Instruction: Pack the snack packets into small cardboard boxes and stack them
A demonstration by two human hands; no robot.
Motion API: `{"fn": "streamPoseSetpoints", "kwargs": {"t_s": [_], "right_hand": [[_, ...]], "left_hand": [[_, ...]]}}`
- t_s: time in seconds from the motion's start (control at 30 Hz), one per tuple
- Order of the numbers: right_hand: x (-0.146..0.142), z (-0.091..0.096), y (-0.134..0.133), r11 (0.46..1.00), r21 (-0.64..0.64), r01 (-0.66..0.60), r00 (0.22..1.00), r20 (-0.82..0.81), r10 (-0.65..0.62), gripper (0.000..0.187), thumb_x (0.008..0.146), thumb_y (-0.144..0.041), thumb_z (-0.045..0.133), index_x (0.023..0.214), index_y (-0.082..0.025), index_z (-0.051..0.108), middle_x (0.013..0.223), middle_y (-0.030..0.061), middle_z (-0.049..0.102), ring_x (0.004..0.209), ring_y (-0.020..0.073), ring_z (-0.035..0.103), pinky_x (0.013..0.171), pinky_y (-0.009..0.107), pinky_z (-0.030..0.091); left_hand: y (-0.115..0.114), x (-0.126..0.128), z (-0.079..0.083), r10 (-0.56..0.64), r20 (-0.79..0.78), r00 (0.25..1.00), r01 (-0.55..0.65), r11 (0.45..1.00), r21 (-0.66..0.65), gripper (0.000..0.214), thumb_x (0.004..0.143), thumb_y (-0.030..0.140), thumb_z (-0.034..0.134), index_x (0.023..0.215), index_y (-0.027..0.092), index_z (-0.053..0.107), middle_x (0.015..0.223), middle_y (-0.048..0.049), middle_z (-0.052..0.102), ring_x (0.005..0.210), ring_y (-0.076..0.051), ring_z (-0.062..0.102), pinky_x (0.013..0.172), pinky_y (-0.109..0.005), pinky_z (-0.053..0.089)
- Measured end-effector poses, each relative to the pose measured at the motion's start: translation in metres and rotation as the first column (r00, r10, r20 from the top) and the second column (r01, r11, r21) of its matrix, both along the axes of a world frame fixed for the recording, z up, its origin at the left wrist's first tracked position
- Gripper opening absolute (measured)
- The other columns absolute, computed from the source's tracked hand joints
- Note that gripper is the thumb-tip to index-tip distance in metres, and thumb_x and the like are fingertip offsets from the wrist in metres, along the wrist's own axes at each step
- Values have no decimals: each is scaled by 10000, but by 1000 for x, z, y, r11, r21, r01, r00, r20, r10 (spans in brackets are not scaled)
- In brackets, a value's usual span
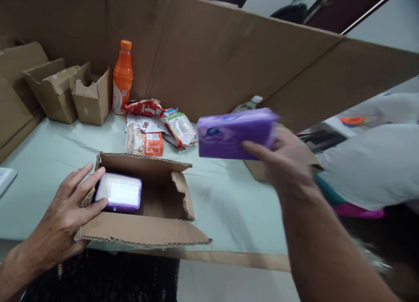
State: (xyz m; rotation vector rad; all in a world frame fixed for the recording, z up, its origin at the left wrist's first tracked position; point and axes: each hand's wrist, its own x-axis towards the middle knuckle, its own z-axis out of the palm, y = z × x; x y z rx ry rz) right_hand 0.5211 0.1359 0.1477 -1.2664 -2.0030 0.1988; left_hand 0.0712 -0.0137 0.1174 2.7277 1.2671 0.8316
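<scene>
My right hand (pixel 278 151) grips a purple tissue pack (pixel 225 136), held up above the table to the right of an open cardboard box (pixel 144 228). The pack is slightly blurred. Inside the box, at its left end, stands another purple-edged tissue pack (pixel 119 190) with its white side facing up. My left hand (pixel 70 206) holds the left end of the box, its fingers over the rim and its thumb tip by the white top of that pack. To the right of it, the box's inner floor shows bare cardboard.
An orange bottle (pixel 123 77) and several snack packets (pixel 147 132) lie or stand behind the box. Small cardboard boxes (pixel 91 97) stand at the back left. A cardboard wall (pixel 209 53) closes off the back. Another cardboard box (pixel 257 169) and a clear bottle (pixel 248 104) are partly hidden behind the raised pack.
</scene>
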Motion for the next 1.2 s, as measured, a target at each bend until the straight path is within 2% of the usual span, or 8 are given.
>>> {"fn": "streamPoseSetpoints", "kwargs": {"t_s": [0.07, 0.17, 0.37, 0.57, 0.8, 0.9, 1.03, 1.2], "right_hand": [[-29, 25, -36, 998, -4, 56, 961, -270, -55, 520, 908, -724, 516, 1315, -408, 589, 1053, 68, 725, 1087, 384, 688, 846, 588, 569], [-83, 42, -75, 999, -10, -32, 945, -326, 27, 654, 775, -821, 643, 1238, -359, 627, 1017, 73, 733, 977, 354, 719, 809, 529, 600], [-128, 51, -92, 955, -81, -285, 948, 124, 293, 395, 888, -487, 694, 1201, -269, 595, 1064, 63, 740, 911, 264, 713, 731, 382, 582], [-137, 58, -95, 967, -98, -236, 716, 656, 241, 261, 779, -327, 744, 992, -234, 624, 976, 117, 720, 846, 304, 663, 688, 404, 520], [-175, 19, -77, 925, -374, -62, 509, 786, 352, 326, 884, -341, 695, 1139, -140, 670, 1109, 179, 743, 987, 335, 688, 803, 435, 547], [-161, 24, -77, 913, -371, -168, 567, 722, 397, 318, 934, -379, 637, 1143, -147, 700, 1160, 182, 741, 1014, 335, 693, 879, 485, 546], [-124, 42, -92, 971, -101, -215, 820, 522, 236, 240, 1007, -312, 526, 1118, -209, 713, 1117, 115, 770, 998, 283, 716, 873, 449, 566], [-99, 32, -109, 997, 19, -73, 960, 274, 65, 179, 1001, -314, 557, 1032, -234, 714, 1002, 70, 783, 875, 233, 741, 783, 384, 601]], "left_hand": [[1, 1, -1, 4, 15, 1000, -4, 1000, 5, 543, 752, 33, 572, 1254, 223, 653, 1739, -39, 207, 1575, -407, 224, 1243, -639, 298], [0, 3, -4, 27, 25, 999, -28, 999, 38, 532, 791, 77, 588, 1297, 241, 614, 1745, -42, 188, 1576, -405, 221, 1243, -637, 277], [-7, 13, -13, 88, -5, 996, -87, 990, 109, 442, 781, 118, 626, 1220, 158, 637, 1738, -143, 173, 1559, -451, 233, 1223, -669, 281], [-8, 15, -14, 102, -13, 995, -100, 988, 120, 475, 752, 120, 623, 1226, 133, 640, 1725, -189, 188, 1558, -439, 245, 1213, -671, 318], [-8, 15, -15, 82, 11, 997, -83, 991, 106, 403, 800, 94, 607, 1201, 122, 645, 1731, -190, 156, 1564, -436, 227, 1215, -675, 322], [-10, 14, -19, 53, 71, 996, -59, 995, 80, 432, 834, 78, 593, 1258, 145, 629, 1736, -164, 148, 1568, -428, 222, 1213, -673, 342], [-17, 13, -23, 86, 257, 963, -106, 992, 68, 630, 879, 1, 616, 1448, 258, 529, 1747, -99, 104, 1555, -396, 285, 1178, -604, 449], [-18, 15, -24, 88, 379, 921, -129, 988, 83, 834, 885, -2, 681, 1603, 261, 348, 1540, -128, 507, 1380, -280, 549, 1156, -456, 507]]}}
